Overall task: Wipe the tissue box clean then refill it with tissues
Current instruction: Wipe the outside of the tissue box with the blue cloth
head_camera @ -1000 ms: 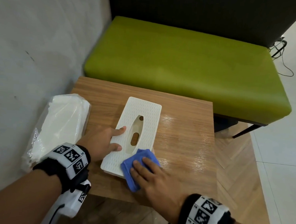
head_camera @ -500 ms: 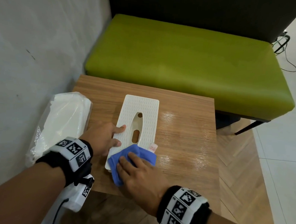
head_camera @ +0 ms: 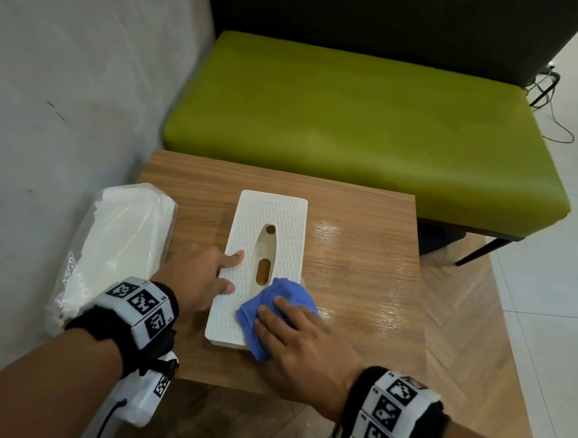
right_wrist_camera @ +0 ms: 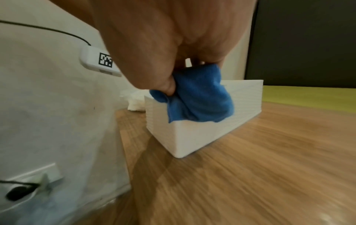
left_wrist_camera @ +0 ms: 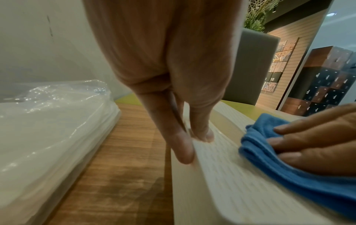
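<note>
Wooden table [head_camera: 361, 291] carries the work. Right hand [head_camera: 303, 341], fingers flat, presses a blue folded microfibre cloth [head_camera: 275, 306] on the near corner of the white textured plastic tissue box [head_camera: 274, 218]; left hand [head_camera: 196, 281], fingers straight, braces its left edge. Best to wipe in overlapping strokes away from the body, skirting the slot, with the brace kept firm. Left of it lies the plastic-wrapped tissue pack [head_camera: 120, 239].

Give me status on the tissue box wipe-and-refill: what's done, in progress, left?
Done: nothing visibly finished. In hand: right hand presses the blue microfibre cloth on the near end of the white textured plastic tissue box; left hand steadies its side. Left: refill; the plastic-wrapped white tissue pack lies untouched beside the box.
</note>
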Action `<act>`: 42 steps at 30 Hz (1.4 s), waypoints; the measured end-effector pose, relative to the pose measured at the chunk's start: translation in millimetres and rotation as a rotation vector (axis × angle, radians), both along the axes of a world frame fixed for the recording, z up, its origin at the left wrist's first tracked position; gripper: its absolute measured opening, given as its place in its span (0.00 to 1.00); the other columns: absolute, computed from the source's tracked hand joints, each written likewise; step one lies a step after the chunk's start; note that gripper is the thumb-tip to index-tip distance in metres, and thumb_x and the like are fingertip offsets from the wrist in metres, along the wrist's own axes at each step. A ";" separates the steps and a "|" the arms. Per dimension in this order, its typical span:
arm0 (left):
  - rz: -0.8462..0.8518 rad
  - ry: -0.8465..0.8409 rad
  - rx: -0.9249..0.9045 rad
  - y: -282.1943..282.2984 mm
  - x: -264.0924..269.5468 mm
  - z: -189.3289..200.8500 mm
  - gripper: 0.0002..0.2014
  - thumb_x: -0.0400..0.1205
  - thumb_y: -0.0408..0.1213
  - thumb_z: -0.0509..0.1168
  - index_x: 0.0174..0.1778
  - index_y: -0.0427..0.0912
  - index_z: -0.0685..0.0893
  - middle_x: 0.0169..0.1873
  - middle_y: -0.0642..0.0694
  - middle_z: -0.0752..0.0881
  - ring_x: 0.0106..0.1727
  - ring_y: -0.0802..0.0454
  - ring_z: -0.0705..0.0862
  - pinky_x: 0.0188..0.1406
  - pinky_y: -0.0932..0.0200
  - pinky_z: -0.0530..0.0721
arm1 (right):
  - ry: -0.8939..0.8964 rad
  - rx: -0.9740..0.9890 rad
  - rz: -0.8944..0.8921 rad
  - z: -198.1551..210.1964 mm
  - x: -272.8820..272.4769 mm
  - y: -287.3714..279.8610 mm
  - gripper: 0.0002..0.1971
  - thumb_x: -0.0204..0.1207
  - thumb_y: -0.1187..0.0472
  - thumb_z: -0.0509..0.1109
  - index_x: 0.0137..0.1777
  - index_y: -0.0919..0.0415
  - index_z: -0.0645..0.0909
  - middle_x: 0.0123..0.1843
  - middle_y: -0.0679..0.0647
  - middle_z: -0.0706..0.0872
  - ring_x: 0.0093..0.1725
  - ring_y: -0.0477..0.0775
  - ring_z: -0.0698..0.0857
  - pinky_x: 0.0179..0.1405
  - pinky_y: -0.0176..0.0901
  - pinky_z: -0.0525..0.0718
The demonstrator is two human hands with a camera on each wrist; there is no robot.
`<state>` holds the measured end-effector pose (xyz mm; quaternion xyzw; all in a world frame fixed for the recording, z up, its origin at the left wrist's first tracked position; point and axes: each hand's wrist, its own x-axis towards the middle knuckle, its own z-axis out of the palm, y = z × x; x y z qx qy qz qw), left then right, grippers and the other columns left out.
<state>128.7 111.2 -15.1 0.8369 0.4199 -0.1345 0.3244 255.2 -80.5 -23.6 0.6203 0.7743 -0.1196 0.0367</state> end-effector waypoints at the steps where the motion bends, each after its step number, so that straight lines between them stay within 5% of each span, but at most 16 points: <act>1: 0.001 -0.002 -0.005 0.4 -1.6 0.4 0.30 0.80 0.40 0.72 0.79 0.52 0.71 0.36 0.50 0.82 0.32 0.56 0.80 0.45 0.54 0.87 | -0.008 0.002 -0.013 -1.0 8.8 -1.8 0.25 0.73 0.48 0.68 0.69 0.56 0.79 0.68 0.54 0.84 0.68 0.59 0.81 0.58 0.52 0.85; 4: -0.032 0.011 0.035 -0.1 -2.6 0.8 0.30 0.81 0.43 0.71 0.79 0.54 0.70 0.43 0.49 0.86 0.40 0.55 0.83 0.52 0.53 0.87 | 0.011 -0.005 -0.203 4.0 36.3 2.9 0.26 0.73 0.56 0.70 0.72 0.59 0.75 0.72 0.57 0.80 0.69 0.61 0.80 0.59 0.54 0.85; 6: -0.082 0.052 0.087 -1.1 -1.3 1.5 0.30 0.82 0.45 0.69 0.80 0.54 0.68 0.48 0.49 0.86 0.47 0.53 0.83 0.57 0.54 0.84 | 0.054 -0.017 -0.315 3.7 39.5 6.3 0.31 0.74 0.62 0.72 0.77 0.60 0.68 0.78 0.59 0.72 0.75 0.62 0.73 0.70 0.54 0.77; 10: -0.219 0.106 0.242 -7.2 1.8 7.8 0.29 0.83 0.46 0.66 0.81 0.52 0.68 0.69 0.48 0.70 0.63 0.51 0.79 0.63 0.54 0.82 | 0.071 -0.020 -0.226 3.5 20.8 1.5 0.37 0.55 0.55 0.84 0.68 0.56 0.81 0.66 0.53 0.86 0.62 0.55 0.86 0.52 0.41 0.86; 13: -0.446 0.063 0.320 -17.9 -6.1 15.3 0.31 0.82 0.55 0.63 0.82 0.52 0.66 0.81 0.49 0.57 0.76 0.50 0.69 0.69 0.54 0.79 | 0.068 0.012 -0.272 -3.0 23.2 0.8 0.40 0.50 0.54 0.87 0.66 0.55 0.81 0.65 0.51 0.86 0.61 0.53 0.86 0.50 0.37 0.85; 16: -0.608 0.144 0.236 -26.9 -18.5 16.4 0.48 0.71 0.74 0.60 0.85 0.57 0.54 0.85 0.53 0.45 0.84 0.51 0.51 0.82 0.46 0.65 | 0.119 0.010 -0.317 -11.2 28.7 5.7 0.41 0.54 0.59 0.86 0.70 0.57 0.77 0.69 0.55 0.82 0.64 0.57 0.85 0.57 0.43 0.83; 20: -0.664 0.228 0.298 -38.5 -21.2 1.1 0.53 0.69 0.71 0.67 0.85 0.58 0.46 0.85 0.51 0.35 0.86 0.47 0.39 0.84 0.42 0.57 | 0.252 0.045 -0.442 -18.0 31.1 5.3 0.35 0.68 0.64 0.78 0.76 0.57 0.70 0.76 0.57 0.75 0.70 0.58 0.78 0.64 0.46 0.79; 25: -0.489 0.072 0.351 -51.0 -10.6 -12.6 0.38 0.76 0.45 0.73 0.81 0.53 0.63 0.86 0.43 0.46 0.87 0.42 0.45 0.79 0.46 0.68 | 0.385 0.066 -0.610 -15.9 41.8 -2.2 0.30 0.76 0.66 0.68 0.79 0.55 0.65 0.78 0.53 0.71 0.74 0.55 0.73 0.71 0.39 0.70; 28: -0.332 -0.063 0.198 -42.6 -13.0 -7.6 0.39 0.74 0.43 0.76 0.78 0.52 0.64 0.84 0.49 0.45 0.83 0.49 0.55 0.76 0.58 0.71 | 0.466 0.095 -0.578 -2.8 44.6 -0.8 0.24 0.80 0.62 0.59 0.77 0.57 0.68 0.75 0.54 0.75 0.71 0.55 0.75 0.68 0.35 0.68; 31: -0.209 -0.184 0.024 -22.1 -19.7 7.3 0.38 0.70 0.42 0.79 0.71 0.56 0.64 0.80 0.59 0.50 0.75 0.60 0.58 0.69 0.67 0.67 | 0.529 0.145 -0.517 15.7 43.7 8.1 0.30 0.76 0.49 0.46 0.77 0.57 0.68 0.75 0.55 0.75 0.73 0.54 0.74 0.70 0.35 0.66; 35: -0.072 -0.301 -0.226 -2.7 -33.1 24.1 0.38 0.63 0.43 0.79 0.63 0.68 0.66 0.79 0.68 0.59 0.77 0.64 0.65 0.77 0.56 0.71 | 0.507 0.201 -0.357 40.9 44.8 25.9 0.31 0.76 0.48 0.50 0.78 0.59 0.67 0.78 0.57 0.72 0.76 0.56 0.70 0.76 0.47 0.67; 38: -0.037 -0.338 -0.320 -2.5 -43.1 27.6 0.39 0.70 0.25 0.77 0.64 0.67 0.68 0.70 0.78 0.70 0.69 0.82 0.70 0.70 0.74 0.73 | 0.396 0.153 -0.179 52.2 43.6 38.5 0.30 0.78 0.53 0.57 0.80 0.59 0.61 0.81 0.60 0.66 0.80 0.60 0.63 0.79 0.57 0.61; 40: -0.041 -0.299 -0.295 -4.1 -48.1 20.4 0.38 0.73 0.21 0.74 0.69 0.62 0.69 0.69 0.73 0.77 0.70 0.73 0.75 0.73 0.67 0.75 | 0.348 0.058 -0.059 52.6 37.1 45.5 0.32 0.80 0.61 0.62 0.82 0.57 0.53 0.84 0.57 0.57 0.83 0.59 0.53 0.81 0.59 0.56; 42: -0.030 -0.199 -0.275 -9.5 -51.1 15.8 0.38 0.74 0.26 0.73 0.72 0.62 0.66 0.77 0.54 0.75 0.77 0.54 0.74 0.79 0.55 0.69 | 0.305 -0.014 0.036 51.3 29.6 51.0 0.33 0.82 0.63 0.60 0.83 0.55 0.49 0.86 0.55 0.51 0.84 0.56 0.46 0.82 0.56 0.51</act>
